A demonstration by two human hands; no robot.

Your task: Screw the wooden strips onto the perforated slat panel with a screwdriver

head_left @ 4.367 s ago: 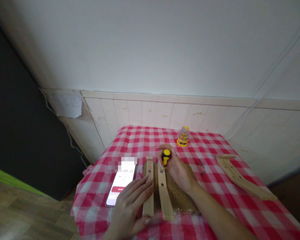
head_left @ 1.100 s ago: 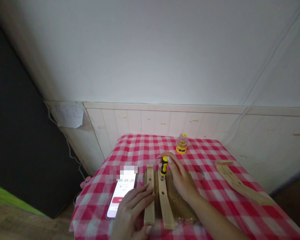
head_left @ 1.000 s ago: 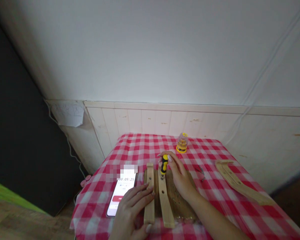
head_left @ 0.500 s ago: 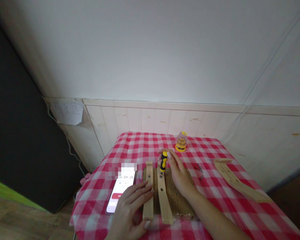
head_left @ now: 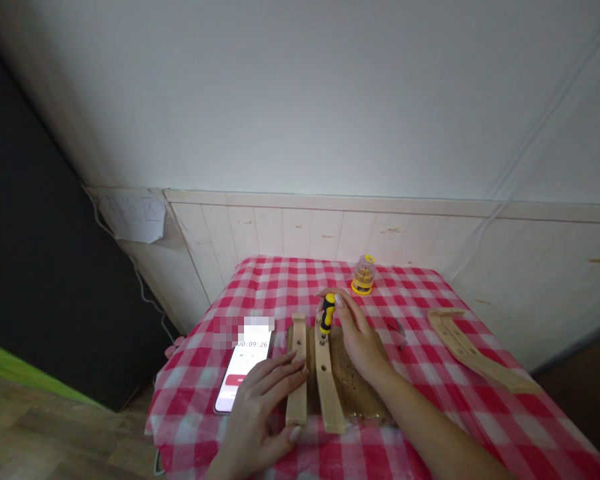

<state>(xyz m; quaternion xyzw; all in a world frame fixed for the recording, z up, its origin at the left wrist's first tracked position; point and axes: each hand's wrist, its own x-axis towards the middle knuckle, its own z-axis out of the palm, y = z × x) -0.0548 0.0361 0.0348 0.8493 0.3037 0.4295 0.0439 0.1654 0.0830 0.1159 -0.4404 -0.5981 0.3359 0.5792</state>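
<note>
My right hand [head_left: 357, 333] is closed around a yellow and black screwdriver [head_left: 327, 317], which stands nearly upright. Its tip meets the upper hole of a curved wooden piece [head_left: 331, 403]; a second hole shows lower down. To the left lies another wooden piece [head_left: 297, 400], roughly parallel, with a hole near its top. Resting on that piece, my left hand [head_left: 267, 400] has its fingers stretched across the edge and the thumb near the lower end. Both pieces lie on a brown wooden board [head_left: 357, 393] dotted with small holes.
A phone [head_left: 235, 380] showing a timer lies left of the board, partly behind my left hand. At the back stands a clear, yellow-based bit case [head_left: 363, 275]. Small metal pieces [head_left: 399, 333] and a curved wooden part [head_left: 480, 357] lie right, on the checked tablecloth [head_left: 275, 280].
The whole view has shifted slightly, so the table sits a little higher. Both hands keep their places, with the screwdriver still at the same hole.
</note>
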